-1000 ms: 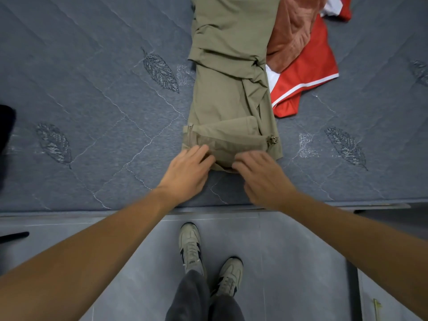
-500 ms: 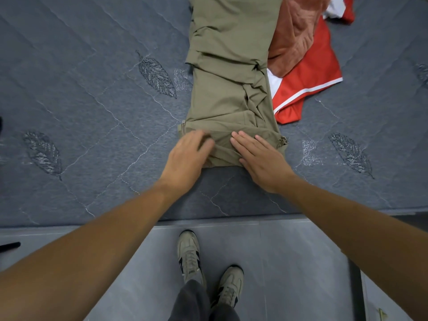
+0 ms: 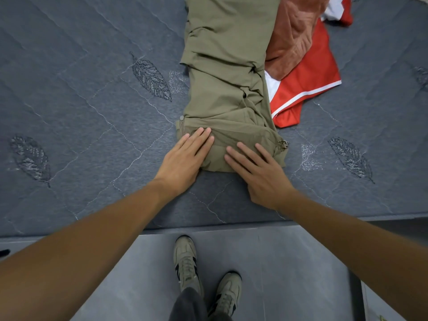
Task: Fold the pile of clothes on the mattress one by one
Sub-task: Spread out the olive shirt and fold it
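Both hands, left (image 3: 183,158) and right (image 3: 259,172), lie flat with straight fingers on the trousers (image 3: 225,89); soft, limp cloth, best pinched at the folded hem under the fingertips.

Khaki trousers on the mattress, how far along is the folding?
Done: the khaki trousers have a first short fold at the near end. In hand: left hand and right hand press it flat. Left: further folds, then the rust garment and red-and-white shirt.
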The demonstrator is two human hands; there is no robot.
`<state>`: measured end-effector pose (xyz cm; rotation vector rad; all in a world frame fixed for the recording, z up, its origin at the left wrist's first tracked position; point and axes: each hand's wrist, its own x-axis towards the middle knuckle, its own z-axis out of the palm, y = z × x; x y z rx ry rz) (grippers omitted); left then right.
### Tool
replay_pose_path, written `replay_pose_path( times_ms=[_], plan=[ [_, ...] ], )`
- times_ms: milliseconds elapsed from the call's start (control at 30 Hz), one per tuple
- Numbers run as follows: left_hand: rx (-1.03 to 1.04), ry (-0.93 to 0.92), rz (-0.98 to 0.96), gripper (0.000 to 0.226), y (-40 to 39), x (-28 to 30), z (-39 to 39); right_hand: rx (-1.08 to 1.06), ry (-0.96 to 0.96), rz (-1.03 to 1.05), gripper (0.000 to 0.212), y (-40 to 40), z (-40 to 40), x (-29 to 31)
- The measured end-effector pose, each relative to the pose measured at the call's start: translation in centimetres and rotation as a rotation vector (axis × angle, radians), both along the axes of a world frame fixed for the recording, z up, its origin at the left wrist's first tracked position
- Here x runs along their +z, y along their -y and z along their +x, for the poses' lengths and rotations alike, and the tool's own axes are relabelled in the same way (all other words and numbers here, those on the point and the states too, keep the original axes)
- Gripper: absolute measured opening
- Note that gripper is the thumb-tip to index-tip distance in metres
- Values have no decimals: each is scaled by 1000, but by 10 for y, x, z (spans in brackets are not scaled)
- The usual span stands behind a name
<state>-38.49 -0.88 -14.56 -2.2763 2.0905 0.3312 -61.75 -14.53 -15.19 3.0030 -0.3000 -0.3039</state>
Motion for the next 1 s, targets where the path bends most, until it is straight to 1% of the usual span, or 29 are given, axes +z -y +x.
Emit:
replay_pose_path(
  times_ms=[100,167,233,333,467,600,700,733,833,933,1000],
  plan=[
    [8,-12,-1,78,1,-1,-1,-78,0,-6,93,9,14,6],
    [16,-9,-8,71,1,0,-1,-128,5,4,87,16,24,11],
    [18,-6,-9,68,-1,2,0,-159,17,61,81,18,26,14],
    [-5,4,12,70,-16,8,-2,-140,-33,176,85,8,16,23],
    [-17,-19,113,73,-60,25,-27,-114,-144,312,94,-26,-7,45],
    [-37,-77,203,78,-116,50,-61,-87,-184,457,92,-64,-37,76],
    [-62,-110,260,80,-146,68,-72,-131,-238,531,86,-88,-53,95],
    [-40,-163,262,77,-149,75,-68,-156,-241,569,85,-90,-54,101],
    [99,-426,236,59,-138,96,-44,-280,-203,702,78,-79,-44,116],
    [353,-643,151,25,-113,113,-16,-410,-85,808,56,-46,-17,128],
    [497,-803,115,14,-89,126,5,-438,-85,820,38,-16,4,138]
  ],
)
